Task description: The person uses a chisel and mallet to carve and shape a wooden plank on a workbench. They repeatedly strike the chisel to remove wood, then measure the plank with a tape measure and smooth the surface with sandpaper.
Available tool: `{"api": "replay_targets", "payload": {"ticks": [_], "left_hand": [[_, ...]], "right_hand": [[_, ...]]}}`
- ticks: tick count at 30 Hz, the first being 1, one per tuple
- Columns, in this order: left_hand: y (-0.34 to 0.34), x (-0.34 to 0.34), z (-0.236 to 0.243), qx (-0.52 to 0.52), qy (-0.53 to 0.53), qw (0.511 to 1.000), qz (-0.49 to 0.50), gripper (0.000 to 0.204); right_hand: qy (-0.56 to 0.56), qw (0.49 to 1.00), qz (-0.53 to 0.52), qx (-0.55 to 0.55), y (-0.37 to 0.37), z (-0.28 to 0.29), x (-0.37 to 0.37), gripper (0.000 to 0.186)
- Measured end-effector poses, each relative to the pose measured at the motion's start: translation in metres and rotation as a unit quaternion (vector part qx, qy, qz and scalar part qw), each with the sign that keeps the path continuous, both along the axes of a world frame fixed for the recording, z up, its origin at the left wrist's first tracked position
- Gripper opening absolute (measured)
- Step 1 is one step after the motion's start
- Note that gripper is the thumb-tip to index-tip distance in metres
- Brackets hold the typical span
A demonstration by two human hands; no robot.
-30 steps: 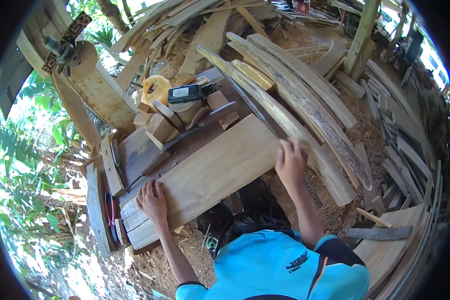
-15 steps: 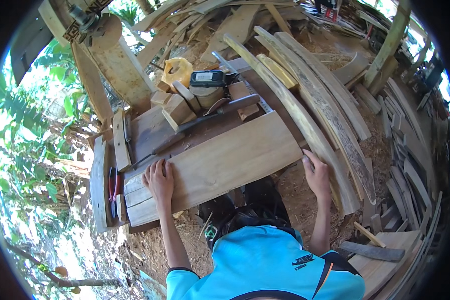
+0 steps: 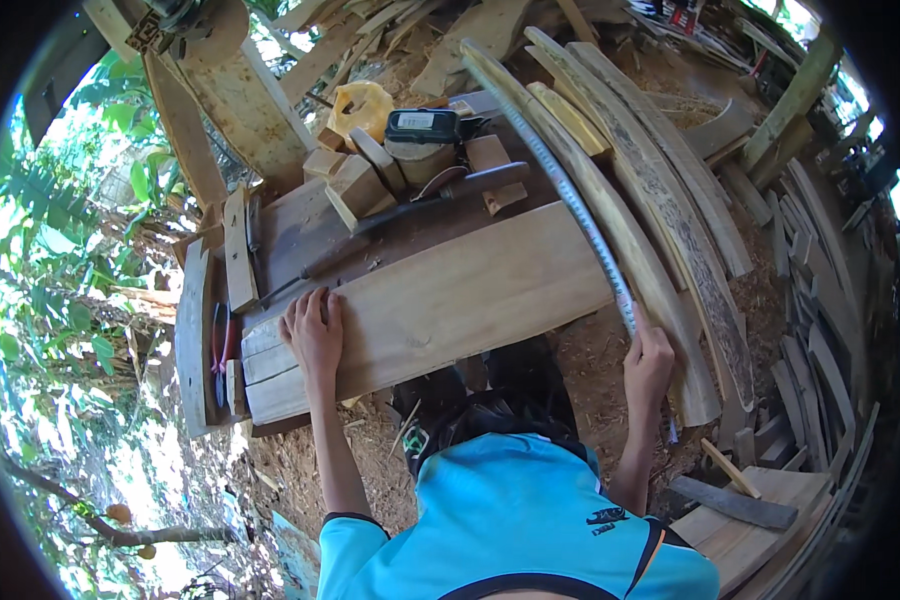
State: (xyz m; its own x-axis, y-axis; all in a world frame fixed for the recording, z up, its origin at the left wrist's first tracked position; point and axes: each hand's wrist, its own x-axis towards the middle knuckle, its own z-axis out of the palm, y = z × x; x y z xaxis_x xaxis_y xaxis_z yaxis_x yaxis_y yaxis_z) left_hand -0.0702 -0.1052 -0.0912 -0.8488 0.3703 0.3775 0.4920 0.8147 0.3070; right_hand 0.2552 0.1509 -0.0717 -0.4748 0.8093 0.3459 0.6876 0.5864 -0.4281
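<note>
A wide wooden board lies across the workbench in front of me, with cracks at its left end. My left hand rests on that end, palm down and fingers extended. Beyond the board's right end, my right hand is closed around the near end of a long, thin metal ruler with markings. The ruler runs away from me along the board's right edge, its far end over the curved timber. Whether it touches the board I cannot tell.
Behind the board lie a long dark-handled tool, wood blocks, a black case and a yellow container. Red-handled pliers sit at the left. Long curved timbers lie at the right, near stacked offcuts.
My right hand has gone from the board's right corner to gripping the ruler, which has shifted toward me and right from the back of the bench. My left hand stays on the board.
</note>
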Motion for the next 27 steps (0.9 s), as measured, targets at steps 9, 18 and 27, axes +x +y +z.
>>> {"api": "replay_targets", "payload": {"ticks": [9, 18, 27], "left_hand": [[-0.018, -0.015, -0.011, 0.109, 0.034, 0.992, -0.048, 0.032], [-0.101, 0.004, 0.032, 0.811, -0.302, 0.481, -0.140, 0.080], [-0.173, 0.034, 0.006, 0.713, -0.173, 0.648, 0.205, 0.035]], "right_hand": [[0.129, 0.990, 0.051, -0.022, -0.005, 0.062, 0.018, 0.023], [-0.088, 0.930, 0.355, -0.037, 0.008, 0.136, 0.037, 0.009], [-0.163, 0.866, 0.456, -0.121, 0.067, 0.117, -0.019, 0.008]]}}
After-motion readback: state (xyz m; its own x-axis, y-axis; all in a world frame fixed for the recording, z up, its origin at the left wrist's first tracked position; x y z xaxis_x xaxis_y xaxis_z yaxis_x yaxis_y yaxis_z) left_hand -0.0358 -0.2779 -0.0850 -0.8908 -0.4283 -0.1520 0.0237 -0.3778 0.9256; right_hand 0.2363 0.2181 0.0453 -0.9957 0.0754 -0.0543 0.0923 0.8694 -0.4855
